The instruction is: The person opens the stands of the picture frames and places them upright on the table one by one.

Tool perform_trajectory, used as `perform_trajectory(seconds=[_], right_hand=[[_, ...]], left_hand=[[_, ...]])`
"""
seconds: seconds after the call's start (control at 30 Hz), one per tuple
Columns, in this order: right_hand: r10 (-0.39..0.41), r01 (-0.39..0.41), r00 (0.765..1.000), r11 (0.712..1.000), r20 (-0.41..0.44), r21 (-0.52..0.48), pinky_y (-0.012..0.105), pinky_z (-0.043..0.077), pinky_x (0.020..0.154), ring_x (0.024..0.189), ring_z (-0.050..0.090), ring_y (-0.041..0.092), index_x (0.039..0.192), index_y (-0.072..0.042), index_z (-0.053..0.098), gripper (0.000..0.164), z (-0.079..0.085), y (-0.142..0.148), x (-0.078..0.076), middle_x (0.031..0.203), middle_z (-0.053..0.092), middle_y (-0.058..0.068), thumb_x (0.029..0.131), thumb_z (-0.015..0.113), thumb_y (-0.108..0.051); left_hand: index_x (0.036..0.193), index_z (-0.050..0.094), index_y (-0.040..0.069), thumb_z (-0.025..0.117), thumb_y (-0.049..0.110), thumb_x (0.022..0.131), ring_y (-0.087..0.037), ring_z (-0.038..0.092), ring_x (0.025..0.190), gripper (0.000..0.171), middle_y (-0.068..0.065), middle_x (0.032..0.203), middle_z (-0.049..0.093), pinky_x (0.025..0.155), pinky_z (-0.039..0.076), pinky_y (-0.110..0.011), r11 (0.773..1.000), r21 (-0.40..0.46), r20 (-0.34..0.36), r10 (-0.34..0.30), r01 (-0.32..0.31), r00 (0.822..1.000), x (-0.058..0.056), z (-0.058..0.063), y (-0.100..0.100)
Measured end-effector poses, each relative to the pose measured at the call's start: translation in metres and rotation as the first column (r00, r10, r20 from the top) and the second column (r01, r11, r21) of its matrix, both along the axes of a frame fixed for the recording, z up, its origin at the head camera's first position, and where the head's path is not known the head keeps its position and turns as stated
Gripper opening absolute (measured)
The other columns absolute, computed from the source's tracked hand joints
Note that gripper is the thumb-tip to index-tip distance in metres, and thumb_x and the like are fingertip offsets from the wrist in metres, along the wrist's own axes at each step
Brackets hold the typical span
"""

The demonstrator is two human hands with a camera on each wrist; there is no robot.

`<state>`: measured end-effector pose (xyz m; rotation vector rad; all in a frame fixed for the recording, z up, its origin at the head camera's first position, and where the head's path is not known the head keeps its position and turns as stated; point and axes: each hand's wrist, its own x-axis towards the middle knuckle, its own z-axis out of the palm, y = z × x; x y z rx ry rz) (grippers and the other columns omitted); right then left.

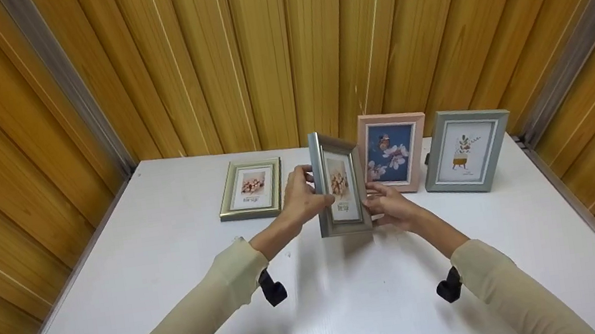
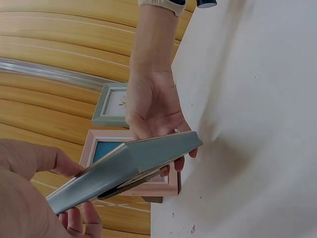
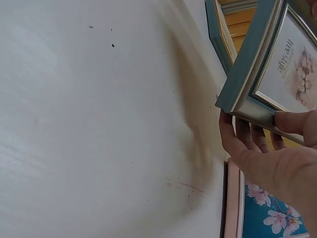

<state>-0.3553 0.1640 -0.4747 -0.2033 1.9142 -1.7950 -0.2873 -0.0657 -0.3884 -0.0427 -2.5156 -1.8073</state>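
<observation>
A silvery-grey rectangular picture frame with a pale pink floral print (image 1: 341, 184) is held upright and slightly turned, above the white tabletop (image 1: 202, 271), its bluish-grey outer edge showing toward the left. The left hand (image 1: 301, 196) grasps its left side, thumb at the front and fingers behind. The right hand (image 1: 392, 209) grips the lower right corner; in the right wrist view the thumb presses the front moulding while the other fingers curl under the edge. Lettering reading "free style" sits beside the blossoms on the print.

Just to the left of the left hand is a shiny gold rectangular frame with a similar floral print (image 1: 250, 189) on the tabletop; from this angle it is hard to say whether it lies flat or leans back. Behind the right hand, a pink rectangular frame with a blue blossom picture (image 1: 393, 151) stands upright, partly overlapped by the held frame. Next to it on the right stands a grey-green rectangular frame with a potted-plant drawing (image 1: 466, 150).

Pale beige sleeves (image 1: 196, 312) cover both forearms, and a small black piece hangs at each cuff. Yellow-brown wood-grain panelling (image 1: 259, 51) rises behind the tabletop.
</observation>
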Motion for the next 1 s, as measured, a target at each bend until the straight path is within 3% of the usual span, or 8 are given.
perform_trajectory(seconds=[0.17,0.33,0.5,0.7,0.83,1.0], right_hand=[[0.003,-0.002,1.000,0.999,0.006,-0.040,0.035,0.057,0.085,0.097,0.064,0.013,0.154,-0.002,0.029,0.055,-0.003,0.002,-0.001,0.123,0.057,0.003,0.104,0.050,-0.009],[0.018,-0.018,1.000,0.998,0.008,-0.056,0.036,0.058,0.086,0.099,0.065,0.014,0.152,-0.002,0.033,0.052,-0.005,0.003,-0.001,0.117,0.062,0.000,0.103,0.049,-0.006],[0.039,-0.039,0.999,0.999,-0.002,-0.037,0.037,0.057,0.092,0.104,0.065,0.015,0.155,0.001,0.030,0.055,-0.006,0.004,0.001,0.122,0.062,0.003,0.103,0.047,-0.006],[0.063,-0.064,0.998,0.997,-0.018,-0.043,0.047,0.053,0.103,0.111,0.064,0.018,0.155,0.001,0.030,0.053,-0.008,0.003,0.004,0.129,0.061,0.006,0.105,0.045,-0.007],[0.071,-0.072,0.997,0.995,-0.032,-0.062,0.045,0.054,0.099,0.110,0.065,0.017,0.155,0.000,0.030,0.054,-0.010,0.001,0.004,0.128,0.063,0.003,0.104,0.047,-0.008],[0.088,-0.090,0.996,0.992,-0.025,-0.087,0.039,0.058,0.091,0.105,0.068,0.015,0.154,-0.001,0.031,0.054,-0.011,-0.002,0.005,0.118,0.067,-0.003,0.103,0.049,-0.007]], left_hand=[[0.139,0.047,0.004,0.079,0.001,0.075,-0.025,0.053,0.103,0.072,-0.010,0.117,0.049,0.075,0.047,-0.027,0.999,-0.025,-0.048,-0.031,0.030,0.998,0.009,0.005,0.011],[0.139,0.046,0.006,0.079,0.000,0.076,-0.025,0.053,0.105,0.071,-0.009,0.119,0.048,0.077,0.050,-0.028,0.997,-0.040,-0.067,-0.062,0.059,0.996,0.016,0.006,0.019],[0.140,0.046,0.006,0.081,-0.001,0.075,-0.023,0.052,0.104,0.074,-0.009,0.120,0.049,0.081,0.052,-0.030,0.996,-0.041,-0.093,-0.084,0.080,0.992,0.019,0.005,0.024],[0.142,0.044,0.006,0.082,-0.001,0.074,-0.032,0.054,0.111,0.078,-0.013,0.124,0.050,0.085,0.054,-0.034,0.993,-0.033,-0.107,-0.117,0.114,0.987,0.023,0.006,0.031],[0.143,0.043,0.006,0.082,0.001,0.075,-0.034,0.054,0.112,0.078,-0.013,0.124,0.049,0.084,0.052,-0.031,0.991,-0.032,-0.122,-0.135,0.132,0.983,0.023,0.005,0.033],[0.143,0.045,0.008,0.085,0.009,0.077,-0.024,0.051,0.106,0.077,-0.011,0.124,0.051,0.079,0.044,-0.026,0.987,-0.056,-0.148,-0.159,0.152,0.976,0.022,0.002,0.031]])
